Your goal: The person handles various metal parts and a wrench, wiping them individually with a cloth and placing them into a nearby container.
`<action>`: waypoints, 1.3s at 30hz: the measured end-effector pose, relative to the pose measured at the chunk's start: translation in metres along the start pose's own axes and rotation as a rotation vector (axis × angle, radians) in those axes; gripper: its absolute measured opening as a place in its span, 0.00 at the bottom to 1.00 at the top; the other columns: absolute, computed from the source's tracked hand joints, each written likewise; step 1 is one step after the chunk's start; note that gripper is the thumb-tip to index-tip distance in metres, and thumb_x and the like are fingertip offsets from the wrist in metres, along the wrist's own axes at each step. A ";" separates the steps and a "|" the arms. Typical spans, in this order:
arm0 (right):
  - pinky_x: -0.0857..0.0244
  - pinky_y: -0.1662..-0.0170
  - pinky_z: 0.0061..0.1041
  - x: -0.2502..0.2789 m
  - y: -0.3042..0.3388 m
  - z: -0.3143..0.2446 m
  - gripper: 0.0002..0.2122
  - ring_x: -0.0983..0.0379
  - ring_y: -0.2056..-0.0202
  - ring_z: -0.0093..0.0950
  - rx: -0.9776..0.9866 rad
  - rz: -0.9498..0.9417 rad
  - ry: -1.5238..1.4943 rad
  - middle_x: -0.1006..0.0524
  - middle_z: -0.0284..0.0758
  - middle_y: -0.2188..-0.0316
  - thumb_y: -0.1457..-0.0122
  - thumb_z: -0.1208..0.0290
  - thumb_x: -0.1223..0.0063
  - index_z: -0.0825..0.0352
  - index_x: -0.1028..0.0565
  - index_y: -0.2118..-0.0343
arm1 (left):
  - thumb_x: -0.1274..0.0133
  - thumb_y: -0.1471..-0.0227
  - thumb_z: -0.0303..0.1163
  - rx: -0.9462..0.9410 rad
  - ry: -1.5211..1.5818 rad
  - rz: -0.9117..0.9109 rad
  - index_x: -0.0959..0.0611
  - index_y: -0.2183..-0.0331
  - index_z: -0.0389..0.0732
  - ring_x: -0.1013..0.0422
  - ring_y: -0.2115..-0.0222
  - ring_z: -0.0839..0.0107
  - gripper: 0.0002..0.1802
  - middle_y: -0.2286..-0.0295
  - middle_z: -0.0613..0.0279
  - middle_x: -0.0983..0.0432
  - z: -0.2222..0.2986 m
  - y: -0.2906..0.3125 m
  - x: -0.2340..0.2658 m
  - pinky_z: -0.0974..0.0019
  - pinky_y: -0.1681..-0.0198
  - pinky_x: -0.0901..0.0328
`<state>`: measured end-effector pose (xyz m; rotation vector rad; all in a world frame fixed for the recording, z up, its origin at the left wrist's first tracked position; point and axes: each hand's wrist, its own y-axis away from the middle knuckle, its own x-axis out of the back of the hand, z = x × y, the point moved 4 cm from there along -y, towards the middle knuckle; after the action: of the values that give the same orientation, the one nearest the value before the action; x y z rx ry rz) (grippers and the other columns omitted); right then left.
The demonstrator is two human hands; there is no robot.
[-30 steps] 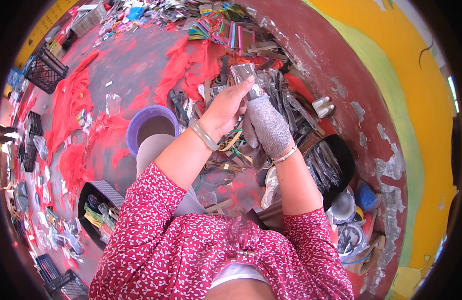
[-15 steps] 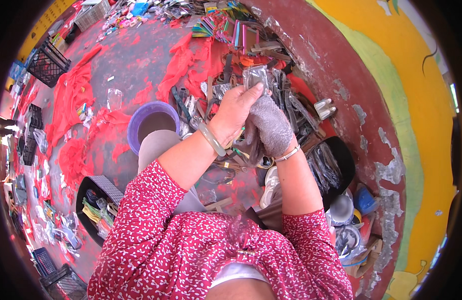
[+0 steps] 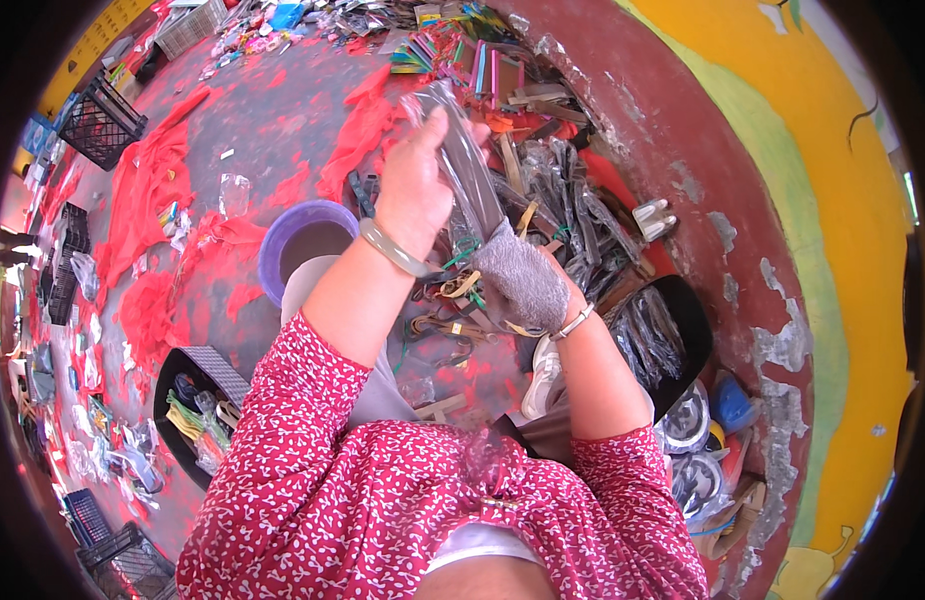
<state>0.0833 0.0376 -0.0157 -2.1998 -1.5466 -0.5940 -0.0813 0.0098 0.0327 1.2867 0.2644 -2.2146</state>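
Observation:
A long dark flat strip in a clear plastic sleeve (image 3: pixel 469 170) slants between my hands, its far end up and to the left. My bare left hand (image 3: pixel 416 190), with a pale bangle at the wrist, grips it near the far end, thumb on top. At its near end my right hand (image 3: pixel 527 280), in a fuzzy grey glove, is closed around it; the glove hides the fingertips. Just beyond lies a heap of dark strips (image 3: pixel 582 215), many in clear plastic. Thin green and tan bands (image 3: pixel 462 285) show beside the glove.
A purple bucket (image 3: pixel 270 262) with murky contents stands left of my knee. A black tub (image 3: pixel 694 335) of wrapped strips is at right, near a peeling red wall (image 3: pixel 717 270). Another black container (image 3: pixel 172 440) sits at left. Red cloth (image 3: pixel 142 215) and scraps litter the floor.
My hands have moved apart: the left went up and left, the right came down toward me. The wrapped strip, bunched before, is now stretched out between them.

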 end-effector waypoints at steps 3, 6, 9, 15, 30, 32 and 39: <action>0.38 0.80 0.21 -0.003 0.001 -0.009 0.12 0.31 0.83 0.20 0.010 -0.064 0.107 0.29 0.31 0.87 0.46 0.61 0.52 0.67 0.28 0.75 | 0.51 0.47 0.36 -0.046 0.014 0.031 0.26 0.65 0.35 0.29 0.65 0.58 0.13 0.71 0.52 0.27 0.013 -0.002 0.006 0.56 0.65 0.32; 0.39 0.80 0.20 -0.004 0.004 -0.005 0.13 0.32 0.83 0.19 -0.258 -0.110 -0.144 0.30 0.31 0.87 0.47 0.61 0.52 0.68 0.28 0.75 | 0.51 0.47 0.38 -0.080 0.008 0.041 0.27 0.64 0.33 0.31 0.60 0.55 0.16 0.66 0.49 0.28 0.024 -0.008 0.013 0.55 0.59 0.34; 0.41 0.79 0.21 -0.003 0.002 -0.008 0.09 0.34 0.83 0.21 -0.222 -0.127 -0.289 0.31 0.32 0.86 0.49 0.67 0.53 0.68 0.30 0.79 | 0.53 0.46 0.41 -0.108 0.010 0.064 0.28 0.61 0.31 0.33 0.57 0.54 0.21 0.62 0.45 0.29 0.036 -0.010 0.015 0.55 0.55 0.36; 0.39 0.75 0.28 0.024 0.004 -0.057 0.06 0.35 0.80 0.36 0.226 -0.028 0.364 0.34 0.37 0.84 0.49 0.72 0.50 0.65 0.31 0.80 | 0.50 0.49 0.48 -0.037 0.042 -0.077 0.28 0.61 0.35 0.31 0.60 0.57 0.24 0.62 0.48 0.29 0.034 -0.007 0.013 0.53 0.55 0.36; 0.34 0.62 0.31 0.038 0.020 -0.033 0.16 0.30 0.65 0.39 0.250 0.537 0.770 0.27 0.42 0.68 0.56 0.72 0.45 0.69 0.29 0.62 | 0.47 0.51 0.29 0.101 -0.178 -0.198 0.24 0.64 0.38 0.30 0.65 0.68 0.10 0.69 0.60 0.26 -0.008 0.007 0.007 0.63 0.58 0.35; 0.35 0.59 0.31 0.042 0.018 -0.024 0.18 0.30 0.64 0.40 0.251 0.524 0.487 0.28 0.44 0.65 0.57 0.75 0.46 0.71 0.30 0.60 | 0.47 0.51 0.27 0.093 -0.162 -0.197 0.25 0.65 0.38 0.29 0.65 0.67 0.09 0.69 0.59 0.26 -0.007 0.008 0.006 0.62 0.58 0.35; 0.41 0.59 0.28 0.057 -0.002 -0.032 0.16 0.31 0.67 0.33 -0.036 0.330 -0.074 0.27 0.37 0.70 0.49 0.59 0.56 0.67 0.27 0.65 | 0.48 0.53 0.23 0.046 -0.372 -0.242 0.26 0.65 0.36 0.28 0.68 0.66 0.09 0.70 0.58 0.26 0.005 0.009 0.006 0.61 0.61 0.32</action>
<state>0.0955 0.0661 0.0422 -2.4566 -1.1739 -0.4438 -0.0822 -0.0023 0.0317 0.8766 0.2352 -2.6251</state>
